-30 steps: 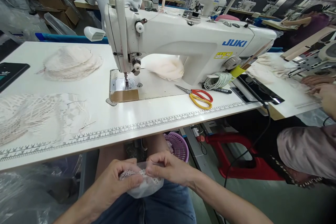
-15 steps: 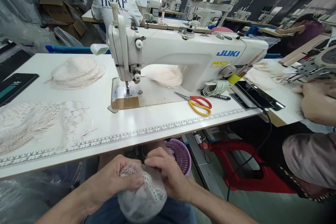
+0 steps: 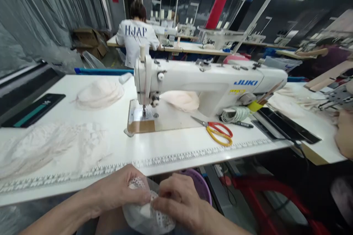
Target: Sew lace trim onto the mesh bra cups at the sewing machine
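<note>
Over my lap I hold a sheer white piece of fabric with a lace trim (image 3: pixel 143 214), below the table's front edge. My left hand (image 3: pixel 124 191) pinches its upper left part, the thumb lying across the lace. Close beside it, my right hand (image 3: pixel 182 202) has thumb and fingers closed on the lace edge at the right. Behind the hands stands a white sewing machine (image 3: pixel 209 75), its presser foot (image 3: pixel 144 112) over the needle plate, no fabric under it. Scissors (image 3: pixel 217 132) with red and yellow handles lie on the table in front of the machine.
Stacks of pale lace pieces (image 3: pixel 41 147) and cream fabric (image 3: pixel 99 93) lie on the table (image 3: pixel 171 147) at left. More cream fabric (image 3: pixel 182 100) sits behind the needle. A purple basket (image 3: pixel 202 187) stands below. At right are a phone (image 3: pixel 292 125) and a co-worker's arm (image 3: pixel 343 134).
The view has tilted upward, so the table and machine appear lower. My right hand has shifted its fingers down onto the lace, nearer my left thumb; the left keeps its pinch.
</note>
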Available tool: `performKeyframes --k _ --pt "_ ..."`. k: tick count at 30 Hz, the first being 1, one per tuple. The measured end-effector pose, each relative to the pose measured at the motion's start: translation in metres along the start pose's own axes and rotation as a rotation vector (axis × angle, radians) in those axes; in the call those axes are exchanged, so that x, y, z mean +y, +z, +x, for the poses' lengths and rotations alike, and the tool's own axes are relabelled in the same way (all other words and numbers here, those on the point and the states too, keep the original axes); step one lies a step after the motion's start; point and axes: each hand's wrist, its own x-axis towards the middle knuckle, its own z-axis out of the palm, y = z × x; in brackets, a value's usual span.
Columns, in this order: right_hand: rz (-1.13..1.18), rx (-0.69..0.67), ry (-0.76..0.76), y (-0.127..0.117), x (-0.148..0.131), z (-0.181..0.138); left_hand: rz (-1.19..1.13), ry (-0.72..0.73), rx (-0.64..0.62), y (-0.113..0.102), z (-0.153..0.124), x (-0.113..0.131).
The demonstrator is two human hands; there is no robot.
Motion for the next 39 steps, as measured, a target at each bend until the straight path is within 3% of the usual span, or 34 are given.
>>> performKeyframes --k 4,7,11,14,18,22,29,33,39 --pt "-0.171 0.076 -0.112 -0.004 0.018 0.032 0.154 0.075 0.055 -0.043 0.005 0.033" --pt "-0.262 0.048 -0.173 0.000 0.047 0.063 0.436 0.162 0.143 -0.081 0.015 0.062" --pt "-0.394 -0.009 -0.175 0.022 0.091 0.089 0.759 0.193 0.298 -0.123 0.053 0.081" --pt "-0.426 -0.099 -0.156 0.040 0.111 0.092 0.895 0.194 0.419 -0.139 0.088 0.082" --pt "-0.391 -0.122 -0.076 0.047 0.115 0.087 1.052 0.296 0.634 -0.141 0.105 0.078" --pt "-0.327 -0.135 0.002 0.043 0.112 0.086 1.193 0.450 0.806 -0.125 0.088 0.064" --pt "-0.338 -0.186 0.019 0.041 0.111 0.087 1.310 0.766 0.639 -0.100 0.079 0.030" --pt "-0.399 -0.186 0.055 0.042 0.114 0.090 1.308 0.777 0.594 -0.109 0.085 0.040" --pt "-0.475 -0.172 0.167 0.045 0.127 0.095 1.244 0.810 0.641 -0.127 0.104 0.055"
